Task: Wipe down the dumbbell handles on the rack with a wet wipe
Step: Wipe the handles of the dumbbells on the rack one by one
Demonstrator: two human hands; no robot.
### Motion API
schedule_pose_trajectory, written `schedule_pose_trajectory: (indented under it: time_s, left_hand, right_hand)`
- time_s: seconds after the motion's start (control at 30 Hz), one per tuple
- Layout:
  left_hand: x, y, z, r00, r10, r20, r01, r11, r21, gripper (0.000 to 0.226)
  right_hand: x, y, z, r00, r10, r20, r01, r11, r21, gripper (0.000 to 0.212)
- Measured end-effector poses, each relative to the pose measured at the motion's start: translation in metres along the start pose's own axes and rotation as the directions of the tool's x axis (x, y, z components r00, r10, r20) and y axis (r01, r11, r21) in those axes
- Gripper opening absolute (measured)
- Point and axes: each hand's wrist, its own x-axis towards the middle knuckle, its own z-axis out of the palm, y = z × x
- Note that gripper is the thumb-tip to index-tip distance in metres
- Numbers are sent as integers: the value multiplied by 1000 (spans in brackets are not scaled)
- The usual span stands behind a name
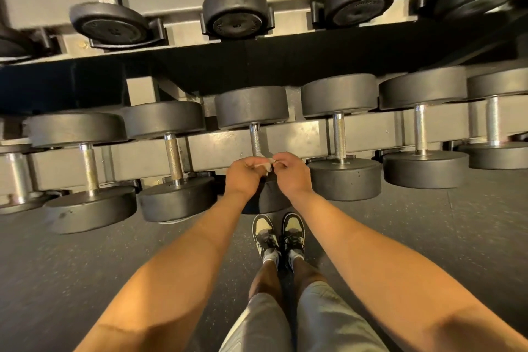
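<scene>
- Our left hand [245,177] and right hand [291,174] meet knuckle to knuckle, fingers curled in, both pinching 1 small white wet wipe [264,164] bunched between them.
- The wipe sits at the near end of the knurled handle [255,140] of the middle dumbbell [251,107]; we cannot tell whether it touches the metal.
- That dumbbell's near head [267,200] is mostly hidden behind our wrists.
- It lies on the lower tier of the rack [297,138], with more dumbbells in a row on either side, heads nearly touching.
- Smaller dumbbells [236,13] rest on the upper tier.
- Beneath our arms we see 2 sneakers [278,234], grey shorts [323,320] and a dark speckled floor [457,223].
</scene>
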Motion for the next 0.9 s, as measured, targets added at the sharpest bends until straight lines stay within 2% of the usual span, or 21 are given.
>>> schedule_pose_trajectory:
  time_s: [0.13,0.27,0.5,0.63,0.77,0.9]
  left_hand:
    - [-35,43,1,997,74,-32,-74,997,3,25]
    - [-68,85,2,993,117,-21,-118,989,-92,25]
    - [-84,165,12,952,305,17,-305,952,-7,23]
    - [-74,209,29,935,354,-14,-353,935,32,22]
    - [-55,252,52,922,381,-67,-383,924,-15,22]
    - [-30,295,81,888,417,-195,-441,892,-98,20]
  right_hand:
    - [-31,-29,-30,999,-43,-10,44,992,120,26]
    - [-60,-62,-65,992,-118,-40,123,973,193,22]
    - [-72,-108,-129,976,-180,-120,209,928,307,20]
    - [-53,-126,-163,965,-230,-127,261,899,352,18]
    - [-20,-143,-201,951,-289,-111,310,871,382,24]
    - [29,-163,-241,936,-333,-116,351,861,367,19]
